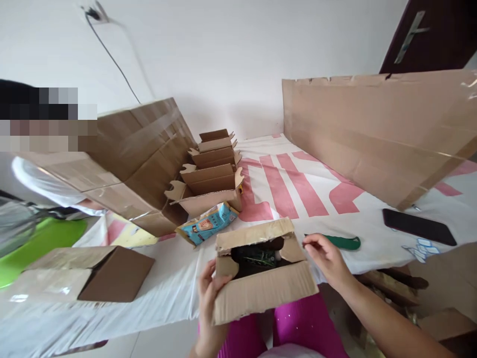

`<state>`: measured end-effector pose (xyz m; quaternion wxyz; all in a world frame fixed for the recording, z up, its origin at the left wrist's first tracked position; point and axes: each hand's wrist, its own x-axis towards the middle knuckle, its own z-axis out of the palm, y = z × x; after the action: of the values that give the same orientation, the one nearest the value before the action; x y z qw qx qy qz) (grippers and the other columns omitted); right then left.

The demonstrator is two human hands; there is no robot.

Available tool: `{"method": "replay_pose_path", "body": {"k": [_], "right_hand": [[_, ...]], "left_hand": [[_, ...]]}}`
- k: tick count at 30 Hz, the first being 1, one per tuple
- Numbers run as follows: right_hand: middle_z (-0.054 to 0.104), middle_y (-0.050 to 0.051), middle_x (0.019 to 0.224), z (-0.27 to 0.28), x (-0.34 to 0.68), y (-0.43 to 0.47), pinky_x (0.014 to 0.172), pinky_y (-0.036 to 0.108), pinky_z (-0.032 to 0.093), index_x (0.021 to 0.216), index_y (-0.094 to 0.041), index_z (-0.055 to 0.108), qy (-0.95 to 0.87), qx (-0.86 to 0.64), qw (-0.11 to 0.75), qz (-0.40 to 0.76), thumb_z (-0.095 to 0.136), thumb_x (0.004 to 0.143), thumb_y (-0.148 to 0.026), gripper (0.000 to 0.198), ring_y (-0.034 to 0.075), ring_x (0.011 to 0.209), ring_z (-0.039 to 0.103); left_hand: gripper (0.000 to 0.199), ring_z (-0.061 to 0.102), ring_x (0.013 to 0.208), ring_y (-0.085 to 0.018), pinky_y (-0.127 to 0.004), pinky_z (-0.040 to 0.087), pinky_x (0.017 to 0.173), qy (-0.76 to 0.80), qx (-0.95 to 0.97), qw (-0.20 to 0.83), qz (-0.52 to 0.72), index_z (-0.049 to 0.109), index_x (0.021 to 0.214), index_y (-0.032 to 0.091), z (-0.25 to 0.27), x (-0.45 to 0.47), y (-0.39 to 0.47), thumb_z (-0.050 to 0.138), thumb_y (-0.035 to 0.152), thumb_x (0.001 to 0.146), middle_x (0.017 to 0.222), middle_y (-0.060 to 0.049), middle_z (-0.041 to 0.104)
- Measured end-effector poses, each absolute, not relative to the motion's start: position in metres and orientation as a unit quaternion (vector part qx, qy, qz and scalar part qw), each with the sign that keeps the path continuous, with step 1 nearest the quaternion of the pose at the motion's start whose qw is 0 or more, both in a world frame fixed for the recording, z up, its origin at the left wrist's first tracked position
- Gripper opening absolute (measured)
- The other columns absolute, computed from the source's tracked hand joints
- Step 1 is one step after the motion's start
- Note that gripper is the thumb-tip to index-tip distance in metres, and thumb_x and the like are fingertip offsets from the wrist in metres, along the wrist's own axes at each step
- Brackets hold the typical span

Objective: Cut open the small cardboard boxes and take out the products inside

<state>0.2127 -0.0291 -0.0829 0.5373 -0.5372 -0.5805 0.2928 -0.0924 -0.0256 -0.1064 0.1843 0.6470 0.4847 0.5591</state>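
An opened cardboard box (266, 296) with torn, rough flaps is tilted toward me at the table's front edge. Its top is parted, and a dark green, shiny package (257, 256) shows inside, partly covered by the flaps. My left hand (212, 293) grips the box's left end, thumb over the flap. Loosely bent, the fingers of my right hand (326, 258) are just off the box's right end, apparently holding nothing. Right behind that hand lies a green-handled knife (348, 242), partly hidden by it. A blue printed packet (208, 223) rests beyond the box.
Several open cardboard boxes (212, 181) stand in a row beside a large cardboard panel (145, 144). Another big panel (365, 129) stands at right. A closed carton (115, 273) is at left, a black phone (419, 226) at right. Someone sits behind the left panel.
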Motion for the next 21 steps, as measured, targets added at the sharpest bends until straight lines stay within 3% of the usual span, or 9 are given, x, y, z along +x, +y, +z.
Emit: {"method": "replay_pose_path", "body": {"k": [4, 8, 12, 14, 16, 19, 21], "right_hand": [[0.064, 0.005, 0.096, -0.04, 0.208, -0.042, 0.083, 0.03, 0.052, 0.103, -0.024, 0.057, -0.68, -0.474, 0.532, 0.171, 0.049, 0.096, -0.027, 0.011, 0.018, 0.094, 0.062], [0.067, 0.011, 0.116, -0.004, 0.185, -0.053, 0.093, 0.034, 0.052, 0.124, -0.019, 0.053, -0.845, -0.379, 0.36, 0.115, 0.046, 0.099, -0.038, 0.033, 0.021, 0.109, 0.062], [0.064, 0.015, 0.129, 0.004, 0.161, -0.052, 0.097, 0.043, 0.051, 0.134, -0.012, 0.052, -0.908, -0.36, 0.214, 0.023, 0.047, 0.095, -0.052, 0.056, 0.029, 0.115, 0.061], [0.063, 0.016, 0.13, 0.003, 0.152, -0.049, 0.093, 0.045, 0.053, 0.134, -0.011, 0.053, -0.913, -0.37, 0.171, -0.003, 0.053, 0.091, -0.055, 0.062, 0.032, 0.112, 0.062], [0.066, 0.017, 0.124, 0.003, 0.145, -0.043, 0.089, 0.046, 0.054, 0.131, -0.009, 0.056, -0.912, -0.388, 0.134, -0.013, 0.059, 0.085, -0.059, 0.068, 0.032, 0.104, 0.065], [0.072, 0.013, 0.097, 0.008, 0.141, -0.031, 0.092, 0.052, 0.049, 0.119, -0.012, 0.065, -0.908, -0.409, 0.092, -0.027, 0.061, 0.08, -0.066, 0.067, 0.029, 0.088, 0.066], [0.071, 0.008, 0.082, 0.014, 0.144, -0.021, 0.101, 0.057, 0.04, 0.102, -0.015, 0.071, -0.904, -0.418, 0.077, -0.042, 0.059, 0.082, -0.064, 0.054, 0.027, 0.084, 0.065]], "left_hand": [[0.021, 0.051, 0.127, -0.029, -0.042, 0.052, 0.095, 0.459, 0.699, 0.177, 0.52, 0.066, 0.107, 0.031, -0.103, -0.085, -0.037, 0.064, 0.028, 0.087, 0.142, -0.006, 0.041], [0.024, 0.054, 0.124, -0.027, -0.043, 0.05, 0.098, 0.426, 0.683, 0.211, 0.554, 0.064, 0.115, 0.029, -0.091, -0.099, -0.027, 0.056, 0.027, 0.093, 0.136, -0.009, 0.049], [0.019, 0.064, 0.108, -0.021, -0.041, 0.052, 0.095, 0.42, 0.603, 0.203, 0.647, 0.06, 0.11, 0.024, -0.057, -0.107, -0.017, 0.048, 0.022, 0.097, 0.109, -0.006, 0.066], [0.016, 0.067, 0.097, -0.018, -0.033, 0.055, 0.085, 0.416, 0.675, 0.214, 0.571, 0.06, 0.107, 0.023, -0.033, -0.099, -0.015, 0.048, 0.02, 0.096, 0.099, -0.005, 0.069], [0.019, 0.068, 0.09, -0.017, -0.029, 0.056, 0.079, 0.386, 0.799, 0.215, 0.408, 0.06, 0.108, 0.023, -0.012, -0.086, -0.013, 0.047, 0.017, 0.096, 0.098, -0.005, 0.071], [0.026, 0.068, 0.098, -0.022, -0.044, 0.052, 0.097, 0.338, 0.906, 0.146, 0.21, 0.059, 0.115, 0.02, 0.006, -0.066, -0.006, 0.044, 0.016, 0.095, 0.106, -0.008, 0.072], [0.024, 0.064, 0.113, -0.028, -0.06, 0.037, 0.11, 0.359, 0.916, 0.085, 0.155, 0.062, 0.113, 0.018, 0.011, -0.06, 0.0, 0.046, 0.022, 0.095, 0.113, -0.012, 0.07]]}}
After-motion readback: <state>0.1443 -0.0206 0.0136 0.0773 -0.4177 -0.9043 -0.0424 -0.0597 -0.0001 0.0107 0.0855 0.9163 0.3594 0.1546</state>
